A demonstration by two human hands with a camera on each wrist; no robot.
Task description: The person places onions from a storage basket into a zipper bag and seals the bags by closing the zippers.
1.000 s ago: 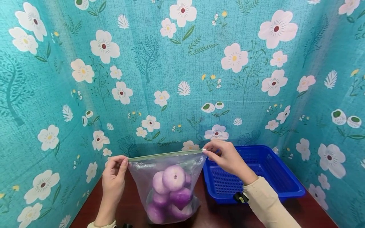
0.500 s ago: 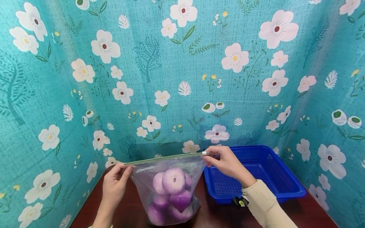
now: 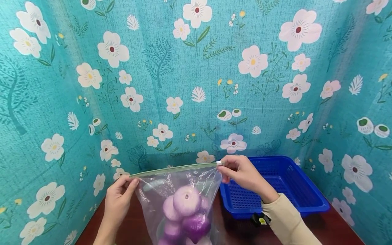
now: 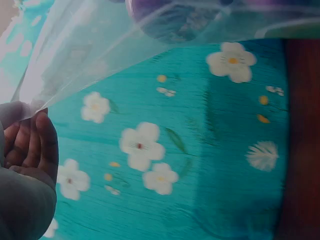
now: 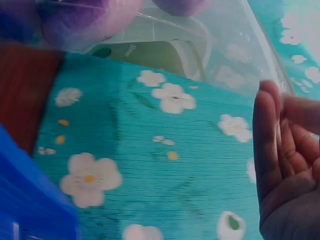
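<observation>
A clear slider zip bag (image 3: 153, 194) hangs in the head view, its green zip strip (image 3: 177, 168) stretched between both hands. Several purple onions (image 3: 187, 200) are piled inside; their lowest part runs past the bottom of the view. My left hand (image 3: 117, 195) pinches the strip's left corner between thumb and fingers. At the other end, my right hand (image 3: 245, 175) pinches the corner beside the white slider (image 3: 218, 163). The left wrist view has the plastic drawn taut from the left hand (image 4: 32, 145). Green printing (image 5: 145, 56) shows on the bag in the right wrist view.
A blue plastic basket (image 3: 315, 206) stands on the dark red table (image 3: 327, 231) to the right, partly behind my right forearm. Teal floral cloth (image 3: 196, 129) encloses the table at the back and sides.
The bag with its onions has shifted lower in the head view, its bottom now out of frame. My left hand has moved slightly down and left, while the right hand has dropped a little.
</observation>
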